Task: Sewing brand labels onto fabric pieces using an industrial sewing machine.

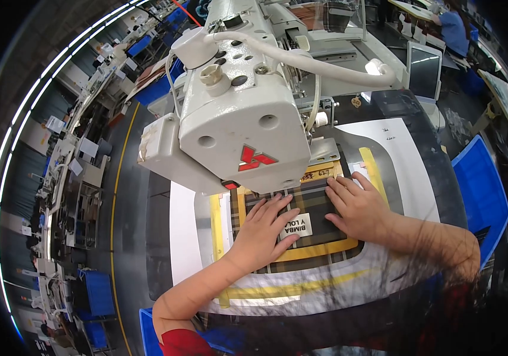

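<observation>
At the far left, a yellow line (114,219) runs along the floor, with a blue crate (96,293) beyond it. The dark counter (159,237) begins to the right of the line, and a large white sheet (184,243) lies on it. A strip of yellow tape (217,222) marks the left side of the work area.

Next comes the left hand (258,234), palm down and spread, gripping nothing. It rests on the dark striped cloth (319,207), which lies in the middle of the sheet, in front of and partly under the white sewing machine (245,133). Its thumb and forefinger reach the left end of a pale label (302,225), which lies on the cloth with its printing upside down to the person. A yellow border (319,250) curves along the near side of the cloth.

The cloth appears laid out within its border and the label already placed. Stitching around the label is too small to make out, so whether it is fastened or only positioned cannot be told; smoothing or lining up seems to be the present step.

The right hand (358,210) also lies palm down, loose and unclenched, fingertips on the cloth's right part, thumb apart from the label. Farther right stands a blue bin (485,190).
</observation>
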Demonstrator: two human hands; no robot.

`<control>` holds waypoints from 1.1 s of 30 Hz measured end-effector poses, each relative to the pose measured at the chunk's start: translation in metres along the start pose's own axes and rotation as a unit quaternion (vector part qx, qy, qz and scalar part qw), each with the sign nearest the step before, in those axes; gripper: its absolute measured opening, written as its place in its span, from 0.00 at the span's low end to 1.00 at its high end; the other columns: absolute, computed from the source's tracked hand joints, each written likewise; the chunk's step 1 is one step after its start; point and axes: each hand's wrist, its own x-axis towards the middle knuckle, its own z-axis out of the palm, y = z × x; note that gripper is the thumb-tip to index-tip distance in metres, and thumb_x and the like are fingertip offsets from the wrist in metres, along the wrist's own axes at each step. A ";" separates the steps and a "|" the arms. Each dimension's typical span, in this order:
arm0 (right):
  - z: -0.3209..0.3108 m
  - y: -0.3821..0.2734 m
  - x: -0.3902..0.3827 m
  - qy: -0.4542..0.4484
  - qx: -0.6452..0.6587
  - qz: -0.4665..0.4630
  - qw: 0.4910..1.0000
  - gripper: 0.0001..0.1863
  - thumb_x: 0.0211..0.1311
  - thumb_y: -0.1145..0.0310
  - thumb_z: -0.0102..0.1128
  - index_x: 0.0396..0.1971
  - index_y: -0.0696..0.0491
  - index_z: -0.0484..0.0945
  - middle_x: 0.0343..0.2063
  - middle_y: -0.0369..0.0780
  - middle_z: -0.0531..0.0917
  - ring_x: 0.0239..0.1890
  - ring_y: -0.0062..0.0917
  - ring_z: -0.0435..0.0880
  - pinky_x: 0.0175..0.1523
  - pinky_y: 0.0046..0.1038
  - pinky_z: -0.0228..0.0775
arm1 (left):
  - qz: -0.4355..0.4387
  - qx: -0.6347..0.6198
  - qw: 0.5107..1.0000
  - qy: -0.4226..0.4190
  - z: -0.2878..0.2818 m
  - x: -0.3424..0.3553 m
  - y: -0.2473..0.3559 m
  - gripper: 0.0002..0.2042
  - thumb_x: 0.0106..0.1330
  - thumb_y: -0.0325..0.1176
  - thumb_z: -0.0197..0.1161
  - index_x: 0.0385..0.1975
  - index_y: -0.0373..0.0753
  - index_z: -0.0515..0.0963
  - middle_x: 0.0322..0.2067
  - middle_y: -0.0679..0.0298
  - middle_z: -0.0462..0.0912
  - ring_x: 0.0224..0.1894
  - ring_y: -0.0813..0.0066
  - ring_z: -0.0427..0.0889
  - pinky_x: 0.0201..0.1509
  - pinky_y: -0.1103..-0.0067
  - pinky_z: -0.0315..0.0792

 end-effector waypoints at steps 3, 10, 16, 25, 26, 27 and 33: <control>0.002 0.004 -0.001 -0.003 0.001 -0.010 1.000 0.27 0.60 0.54 0.57 0.46 0.64 0.78 0.50 0.50 0.78 0.54 0.38 0.75 0.62 0.41 0.61 | 0.003 -0.001 1.000 0.006 0.004 0.009 0.006 0.23 0.63 0.44 0.62 0.57 0.44 0.71 0.63 0.56 0.65 0.67 0.55 0.62 0.70 0.60 0.56; 0.007 0.012 -0.005 -0.011 0.020 -0.022 0.999 0.27 0.61 0.54 0.56 0.48 0.64 0.77 0.53 0.49 0.77 0.56 0.37 0.74 0.62 0.41 0.61 | 0.007 0.026 1.000 0.011 0.014 0.025 0.013 0.25 0.63 0.47 0.60 0.57 0.43 0.70 0.62 0.57 0.66 0.66 0.56 0.63 0.70 0.62 0.56; 0.013 0.021 -0.011 -0.010 0.048 -0.035 0.998 0.27 0.62 0.54 0.56 0.49 0.63 0.77 0.53 0.48 0.77 0.58 0.35 0.73 0.62 0.42 0.60 | -0.003 0.036 0.999 0.003 0.022 0.035 0.019 0.26 0.62 0.48 0.61 0.57 0.43 0.70 0.62 0.58 0.66 0.66 0.57 0.62 0.69 0.61 0.56; 0.019 0.029 -0.021 -0.013 0.075 -0.066 0.995 0.26 0.62 0.53 0.56 0.50 0.60 0.77 0.57 0.43 0.75 0.62 0.33 0.69 0.62 0.41 0.60 | -0.020 0.020 1.000 0.009 0.035 0.041 0.022 0.29 0.56 0.43 0.67 0.58 0.45 0.69 0.63 0.59 0.65 0.68 0.56 0.60 0.70 0.57 0.54; 0.021 0.032 -0.020 -0.006 0.075 -0.067 0.995 0.26 0.61 0.54 0.57 0.51 0.59 0.77 0.57 0.42 0.75 0.62 0.32 0.69 0.62 0.41 0.60 | -0.021 0.013 1.000 0.009 0.034 0.044 0.021 0.29 0.56 0.44 0.67 0.58 0.45 0.70 0.63 0.59 0.65 0.68 0.56 0.60 0.70 0.57 0.53; 0.022 0.034 -0.020 0.001 0.075 -0.069 0.995 0.25 0.61 0.54 0.57 0.51 0.59 0.76 0.57 0.42 0.74 0.62 0.32 0.69 0.62 0.40 0.60 | -0.024 0.007 1.000 0.010 0.034 0.045 0.021 0.29 0.56 0.44 0.67 0.58 0.45 0.70 0.63 0.59 0.66 0.68 0.56 0.60 0.70 0.57 0.52; 0.015 0.035 -0.026 0.005 0.122 -0.065 0.990 0.21 0.59 0.59 0.60 0.49 0.55 0.78 0.55 0.40 0.76 0.61 0.30 0.70 0.65 0.40 0.58 | -0.038 -0.005 0.999 0.014 0.036 0.048 0.024 0.34 0.50 0.50 0.71 0.58 0.46 0.71 0.63 0.60 0.65 0.69 0.57 0.59 0.72 0.57 0.49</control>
